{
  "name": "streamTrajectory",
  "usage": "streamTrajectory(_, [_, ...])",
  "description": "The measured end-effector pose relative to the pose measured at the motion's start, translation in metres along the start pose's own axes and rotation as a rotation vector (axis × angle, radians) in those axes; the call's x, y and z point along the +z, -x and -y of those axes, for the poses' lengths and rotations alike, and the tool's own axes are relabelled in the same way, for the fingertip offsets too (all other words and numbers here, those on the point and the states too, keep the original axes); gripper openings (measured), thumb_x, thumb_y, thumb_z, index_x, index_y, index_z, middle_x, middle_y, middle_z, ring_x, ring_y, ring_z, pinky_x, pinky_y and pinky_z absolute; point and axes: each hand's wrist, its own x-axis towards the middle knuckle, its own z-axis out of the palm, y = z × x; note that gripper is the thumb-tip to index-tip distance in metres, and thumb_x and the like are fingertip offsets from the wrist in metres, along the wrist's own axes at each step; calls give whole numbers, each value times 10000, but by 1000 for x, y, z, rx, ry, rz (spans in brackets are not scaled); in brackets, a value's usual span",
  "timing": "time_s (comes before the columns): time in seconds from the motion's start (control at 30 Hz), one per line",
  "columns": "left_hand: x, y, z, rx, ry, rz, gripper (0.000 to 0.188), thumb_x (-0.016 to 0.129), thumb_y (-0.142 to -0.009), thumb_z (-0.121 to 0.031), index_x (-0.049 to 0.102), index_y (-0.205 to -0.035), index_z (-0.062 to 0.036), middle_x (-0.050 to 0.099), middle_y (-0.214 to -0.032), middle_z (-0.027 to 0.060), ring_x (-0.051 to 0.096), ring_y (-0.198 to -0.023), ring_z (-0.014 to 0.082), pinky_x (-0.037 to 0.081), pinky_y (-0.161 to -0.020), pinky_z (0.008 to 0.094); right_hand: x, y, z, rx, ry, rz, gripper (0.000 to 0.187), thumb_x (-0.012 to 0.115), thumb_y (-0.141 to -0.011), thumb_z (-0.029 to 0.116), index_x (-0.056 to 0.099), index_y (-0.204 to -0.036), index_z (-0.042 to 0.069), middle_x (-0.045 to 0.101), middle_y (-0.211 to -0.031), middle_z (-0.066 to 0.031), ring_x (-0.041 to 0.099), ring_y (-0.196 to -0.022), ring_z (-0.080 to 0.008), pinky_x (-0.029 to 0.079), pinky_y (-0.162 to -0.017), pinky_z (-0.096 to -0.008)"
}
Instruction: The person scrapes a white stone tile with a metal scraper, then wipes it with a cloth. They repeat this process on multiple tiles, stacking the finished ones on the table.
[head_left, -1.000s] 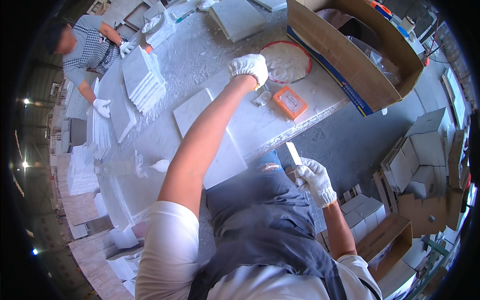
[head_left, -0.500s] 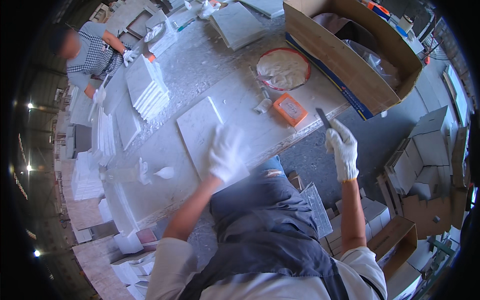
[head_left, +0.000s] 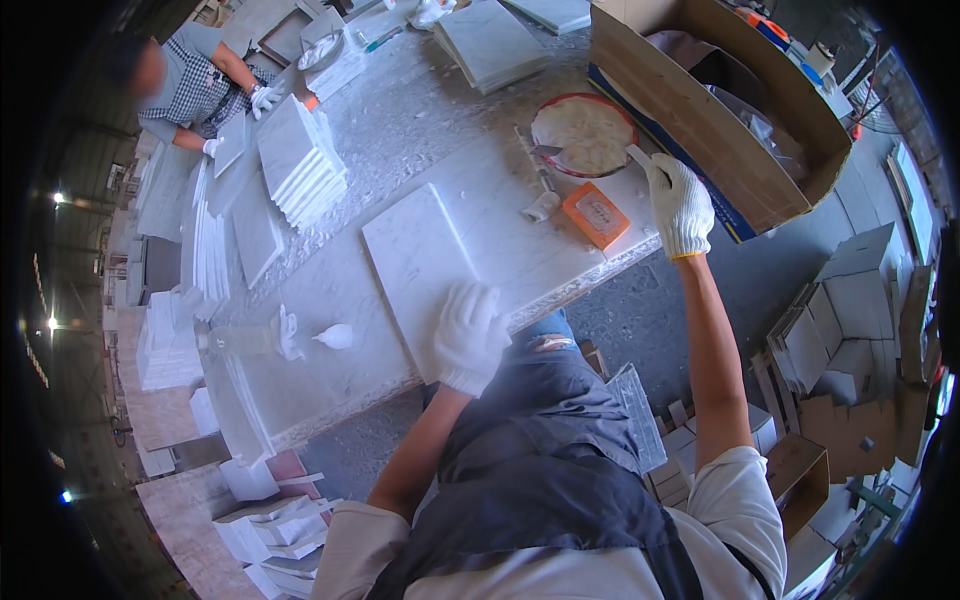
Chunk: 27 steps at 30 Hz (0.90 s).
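A pale marble tile lies flat on the workbench, its near end at the bench's front edge. My left hand, in a white knit glove, is at the tile's near right corner, fingers curled over it. What lies under the palm is hidden. My gloved right hand grips a putty knife, its blade pointing to the right rim of a round pan of white paste. Another scraper rests against the pan's left side. An orange box sits just in front of the pan.
An open cardboard box stands at the bench's far right. Stacked tiles are at the left, others at the back. A clear bottle lies near a white nozzle-shaped piece. A co-worker handles a tile at far left.
My right hand has moved away from me with the putty knife, bringing the blade to the pan's rim. My left hand has come back toward the tile's near corner, fingers now curled.
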Motion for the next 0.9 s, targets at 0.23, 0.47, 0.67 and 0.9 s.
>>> streamTrajectory(0.23, [-3,-5,-3,-1,61,-48,341,736,-901,-147,703,-1220,-29,692,-1269,191,634,-1244,445,518,-1059,516,8,-9,0,75,-77,66,230,651,-974,263,777,-1055,88,732,-848,-167,715,-815,-362,552,-747,-424])
streamTrajectory(0.47, [-2,-5,-1,-1,81,-34,332,724,-899,-130,697,-1207,-10,690,-1246,203,633,-1226,446,521,-1038,515,17,-14,-9,351,-387,164,356,726,-972,256,768,-1229,14,767,-904,-101,696,-692,-141,540,-648,-300])
streamTrajectory(0.67, [-1,-5,-1,16,65,-45,341,737,-898,-162,708,-1204,-14,691,-1243,190,636,-1216,441,518,-1042,522,15,-10,-9,473,-537,185,339,700,-969,226,765,-1199,-15,725,-831,-71,649,-660,-116,524,-642,-292])
streamTrajectory(0.9, [-1,-6,-1,19,78,-64,329,725,-890,-148,701,-1180,4,692,-1206,210,644,-1171,452,526,-1008,513,17,-10,-15,446,-574,189,330,712,-967,231,773,-1173,-21,709,-788,-51,625,-650,-97,502,-620,-276])
